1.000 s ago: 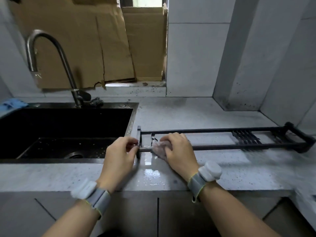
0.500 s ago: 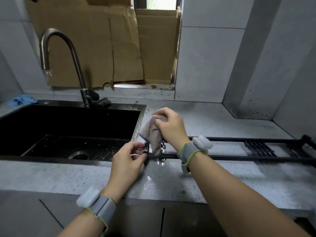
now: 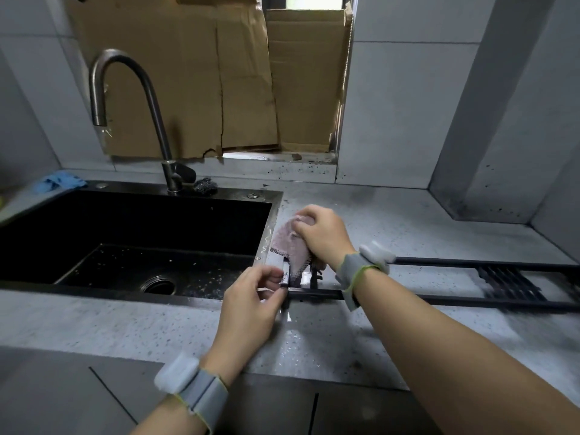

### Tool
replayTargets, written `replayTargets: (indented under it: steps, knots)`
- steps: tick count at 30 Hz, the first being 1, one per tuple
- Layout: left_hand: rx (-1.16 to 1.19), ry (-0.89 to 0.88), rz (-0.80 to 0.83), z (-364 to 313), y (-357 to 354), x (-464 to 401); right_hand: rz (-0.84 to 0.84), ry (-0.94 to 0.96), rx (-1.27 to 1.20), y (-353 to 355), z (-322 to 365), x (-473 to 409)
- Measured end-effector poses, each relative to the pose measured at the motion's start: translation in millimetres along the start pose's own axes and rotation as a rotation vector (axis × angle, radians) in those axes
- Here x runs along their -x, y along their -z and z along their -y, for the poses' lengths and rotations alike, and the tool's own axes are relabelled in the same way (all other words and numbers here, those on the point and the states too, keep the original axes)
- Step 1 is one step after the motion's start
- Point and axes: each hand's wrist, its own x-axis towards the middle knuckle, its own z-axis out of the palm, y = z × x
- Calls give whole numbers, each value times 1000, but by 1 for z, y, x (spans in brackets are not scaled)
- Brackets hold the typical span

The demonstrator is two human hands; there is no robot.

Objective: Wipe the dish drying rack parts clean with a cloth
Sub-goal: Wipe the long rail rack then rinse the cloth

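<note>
One rack frame (image 3: 455,298) is lying along the speckled grey tabletop (image 3: 125,324), long and black, made of two parallel rails with a short block of slats toward its right end. Its left end is sitting just beside the right rim of the sink (image 3: 263,243).

Two hands are working at that left end. The left hand (image 3: 251,306) is pinching the end bar of the frame between thumb and curled fingers. The right hand (image 3: 323,235) is clenching one pinkish-grey cloth (image 3: 290,249), bunched in the fingers above the frame; the cloth is hanging down and touching the end of the frame between the two rails. Each wrist is wearing one grey band with a white block on it, two bands in all.

One sink, black and deep, is set into the tabletop. Inside it one round drain (image 3: 158,285) is showing, with pale specks scattered over the floor of the basin. One curved metal tap (image 3: 150,102) is standing on the back rim, and one dark scouring pad (image 3: 205,185) is resting just beside its base. One blue rag (image 3: 58,180) is lying at the far left corner behind the sink.

A wet patch is glistening on the tabletop under the frame end. Brown cardboard sheets (image 3: 194,76) are covering the window behind the tap.
</note>
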Motion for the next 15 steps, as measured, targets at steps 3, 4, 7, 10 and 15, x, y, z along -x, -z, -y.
replayTargets:
  steps: [3, 4, 7, 10, 15]
  knots:
    - [135, 108, -2, 1, 1, 0, 84, 224, -62, 8, 5, 41]
    - [182, 142, -5, 2, 2, 0, 159, 281, -3, 6, 2, 56]
    - [262, 200, -8, 4, 5, -2, 219, 356, 61, -2, -11, 76]
    - [259, 224, -9, -2, 5, -5, 182, 372, 88, -4, -9, 77]
    - [299, 269, 11, -5, 9, -6, 58, 761, 299, -10, -7, 88]
